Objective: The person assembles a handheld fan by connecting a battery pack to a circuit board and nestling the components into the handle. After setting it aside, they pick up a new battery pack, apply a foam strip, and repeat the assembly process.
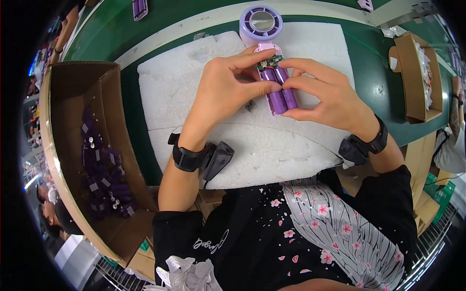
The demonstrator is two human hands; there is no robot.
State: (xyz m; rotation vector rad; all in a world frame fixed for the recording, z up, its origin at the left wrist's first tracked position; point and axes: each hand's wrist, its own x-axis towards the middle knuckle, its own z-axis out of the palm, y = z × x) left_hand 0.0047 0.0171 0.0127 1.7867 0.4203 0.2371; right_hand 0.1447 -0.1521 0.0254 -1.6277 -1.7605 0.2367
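Note:
A lilac handheld fan lies on a white foam sheet (204, 77), its round head (261, 24) pointing away from me. The handle is opened up, showing a green circuit board (270, 63) and a pair of purple battery cells (279, 92) side by side. My left hand (228, 85) grips the handle from the left, thumb on the cells and index finger by the board. From the right, my right hand (323, 92) is closed round the handle, fingertips at the board and cells. My fingers cover parts of the handle's edges.
On the left stands a cardboard box (68, 102) holding several wrapped purple battery packs (104, 169). A smaller cardboard box (411, 77) with pale packets is at the right. Another purple battery pack (140, 8) lies on the green table (194, 14) at the back. Other people sit nearby.

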